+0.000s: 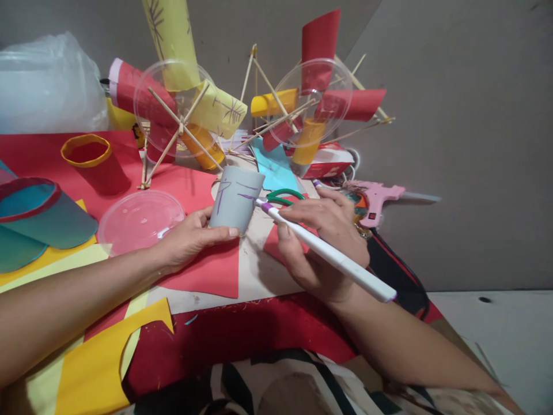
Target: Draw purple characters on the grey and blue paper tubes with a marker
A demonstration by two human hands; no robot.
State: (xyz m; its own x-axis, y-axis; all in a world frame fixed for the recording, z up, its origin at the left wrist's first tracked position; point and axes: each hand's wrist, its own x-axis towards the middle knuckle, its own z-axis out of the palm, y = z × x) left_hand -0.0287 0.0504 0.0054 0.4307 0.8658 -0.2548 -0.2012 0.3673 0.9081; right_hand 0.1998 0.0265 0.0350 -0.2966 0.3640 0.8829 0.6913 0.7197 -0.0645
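My left hand (190,242) is closed around the lower part of a grey paper tube (235,202), which stands slightly tilted. Purple lines run across the tube's side. In my right hand (326,242) is a white marker (332,253) with a purple band near its tip. That tip points left and touches or nearly touches the tube's right side. Behind the marker lies a pair of green-handled scissors (285,196), partly hidden. A clear plastic lid (140,219) rests left of the tube, near my left wrist.
Two wheel-like models of sticks, clear discs and paper tubes stand behind: one with a yellow tube (173,40), one with a red tube (319,46). A pink glue gun (378,202) lies right. Red (95,167) and teal (56,213) tubes stand left; cut yellow paper (95,363) lies in front.
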